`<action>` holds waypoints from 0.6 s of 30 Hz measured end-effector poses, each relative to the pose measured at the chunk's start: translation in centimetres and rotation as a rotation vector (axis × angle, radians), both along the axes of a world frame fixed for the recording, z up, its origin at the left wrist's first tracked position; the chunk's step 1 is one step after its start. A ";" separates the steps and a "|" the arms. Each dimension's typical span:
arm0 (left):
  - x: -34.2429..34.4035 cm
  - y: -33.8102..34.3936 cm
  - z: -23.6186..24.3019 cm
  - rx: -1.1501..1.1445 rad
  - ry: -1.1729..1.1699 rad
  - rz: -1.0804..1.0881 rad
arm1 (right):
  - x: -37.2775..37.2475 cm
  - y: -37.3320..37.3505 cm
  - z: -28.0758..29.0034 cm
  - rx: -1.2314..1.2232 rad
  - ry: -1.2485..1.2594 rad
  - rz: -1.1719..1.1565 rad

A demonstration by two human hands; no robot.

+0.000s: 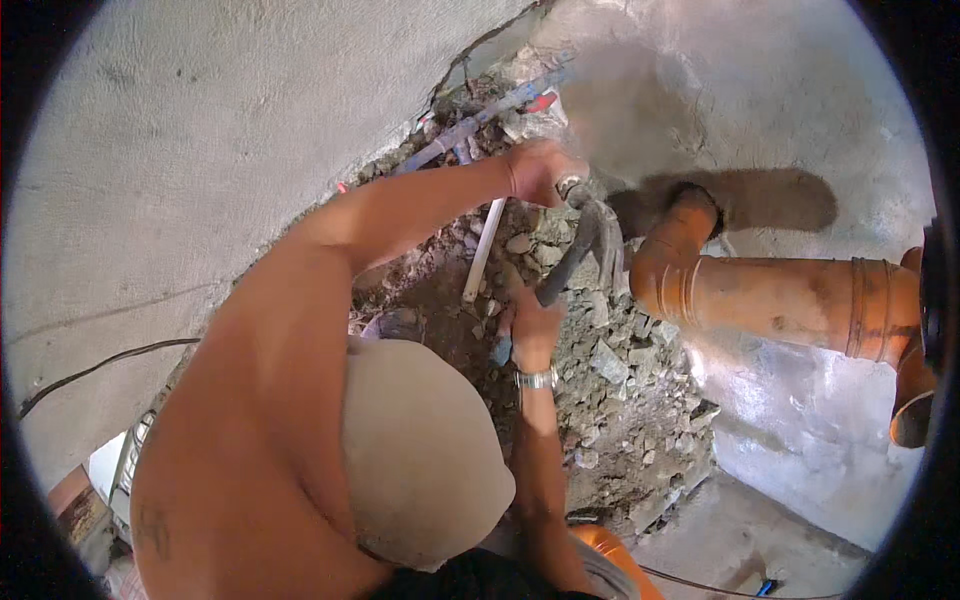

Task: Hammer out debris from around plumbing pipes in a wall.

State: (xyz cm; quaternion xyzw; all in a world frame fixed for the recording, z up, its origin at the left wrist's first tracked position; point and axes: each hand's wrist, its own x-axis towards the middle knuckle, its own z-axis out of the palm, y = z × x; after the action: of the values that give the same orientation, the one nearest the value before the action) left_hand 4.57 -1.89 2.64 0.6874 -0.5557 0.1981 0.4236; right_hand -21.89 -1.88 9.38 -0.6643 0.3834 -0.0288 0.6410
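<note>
Wearer's own hands: both out of view; state cannot be told. A co-worker has 2 hands at work. The lower hand (537, 318) is closed around the near end of a dark bar (568, 266). The upper hand (543, 172) is curled beside the bar's blurred far end; what it pinches cannot be told. The bar lies between these 2 hands, in front of rubble (612, 365). White pipe (485, 250): below the upper hand. Orange pipe (790, 298): right of both hands. Step, as judged: working the bar at the rubble. Next move calls for firm grip and clearance from both pipes.
</note>
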 end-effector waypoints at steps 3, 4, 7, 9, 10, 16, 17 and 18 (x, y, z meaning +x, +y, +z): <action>-3.0 0.0 3.3 0.694 0.017 -0.147 | -2.3 1.2 0.9 -0.027 -0.239 -0.076; -3.8 0.1 3.3 0.697 0.015 -0.146 | -2.6 1.3 0.7 -0.024 -0.241 -0.077; -5.6 0.1 4.0 0.492 -0.027 -0.303 | -3.6 1.3 1.3 -0.004 -0.573 0.044; -6.3 0.3 4.6 0.499 -0.005 -0.273 | -4.3 2.1 1.9 0.062 -0.536 -0.030; -6.4 0.4 5.0 0.507 0.017 -0.236 | -4.5 2.4 2.1 0.130 -0.500 -0.098; -6.0 1.2 5.3 0.321 0.155 -0.205 | -5.2 2.4 3.1 -0.015 -0.766 -0.095; -6.1 1.4 5.0 0.328 0.156 -0.210 | -5.2 2.4 2.9 -0.097 -0.764 -0.027; -6.3 1.6 5.6 0.364 0.155 -0.193 | -5.1 2.9 1.3 -0.098 -0.767 -0.039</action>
State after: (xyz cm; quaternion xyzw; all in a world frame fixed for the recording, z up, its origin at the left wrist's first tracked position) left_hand -1.68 -0.29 8.22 0.7094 -0.6114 -0.0003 0.3507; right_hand -27.04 1.04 10.67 -0.6277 0.1267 -0.3058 0.7046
